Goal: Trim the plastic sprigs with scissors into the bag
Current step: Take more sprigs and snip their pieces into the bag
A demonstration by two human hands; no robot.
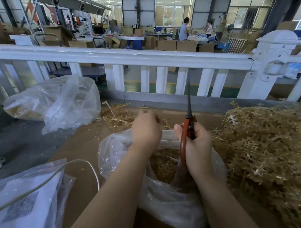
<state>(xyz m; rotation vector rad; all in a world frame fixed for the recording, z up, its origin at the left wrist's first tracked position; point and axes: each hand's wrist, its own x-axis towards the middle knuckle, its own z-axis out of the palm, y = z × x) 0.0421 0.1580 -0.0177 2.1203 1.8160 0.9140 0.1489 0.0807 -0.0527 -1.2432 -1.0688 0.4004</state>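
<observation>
My right hand [196, 146] grips red-handled scissors [187, 129], with the closed blades pointing up and away. My left hand [146, 127] is over the far rim of a clear plastic bag [117, 154]; its fingers are blurred and reach toward loose golden sprigs [115, 115] on the brown table. Whether it holds a sprig I cannot tell. The bag sits open between my forearms and holds golden trimmed pieces [165, 162]. A big heap of untrimmed golden plastic sprigs [263, 144] lies to the right of the bag.
A second clear bag [60, 103] with pale pieces lies at the back left. A plastic-wrapped sheet [26, 200] and a thin cable [76, 162] lie at the front left. A white railing [120, 58] runs behind the table; people work far beyond it.
</observation>
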